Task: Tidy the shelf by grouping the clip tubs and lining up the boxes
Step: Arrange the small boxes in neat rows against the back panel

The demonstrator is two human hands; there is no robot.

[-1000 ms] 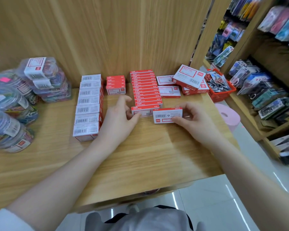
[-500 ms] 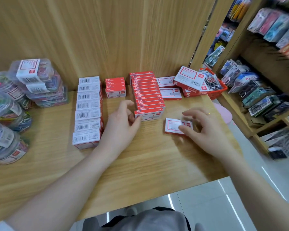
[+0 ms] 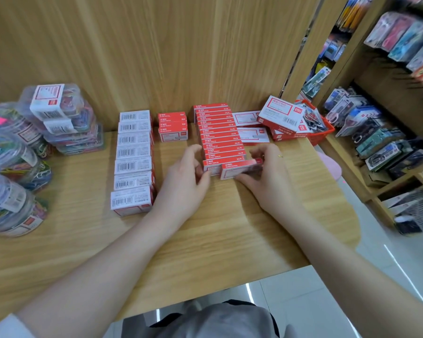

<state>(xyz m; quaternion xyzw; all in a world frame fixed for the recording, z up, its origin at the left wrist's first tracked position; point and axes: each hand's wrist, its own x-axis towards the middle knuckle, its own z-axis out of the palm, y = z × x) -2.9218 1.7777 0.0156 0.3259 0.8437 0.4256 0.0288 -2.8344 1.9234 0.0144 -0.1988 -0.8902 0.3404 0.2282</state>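
1. Clip tubs (image 3: pixel 15 167) piled far left on the shelf (image 3: pixel 205 235), some leaning; a bumped elbow could likely topple the stack.
2. White barcode boxes (image 3: pixel 133 157) run in a front-to-back row, near end just beside the left forearm; a sideways drag may skew it.
3. Left hand (image 3: pixel 186 181) rests loosely curled against the front of the red box row (image 3: pixel 220 135), thumb touching the front box, gripping nothing; too hard a push could buckle the row.
4. Right hand (image 3: pixel 266 176) pinches a red box (image 3: pixel 239 168) at its right end, standing on edge at the row's front, slightly offset right; may seat crooked or slip.
5. Loose boxes (image 3: pixel 281 115) lean on the red basket (image 3: pixel 320 135); they look likely to slide.
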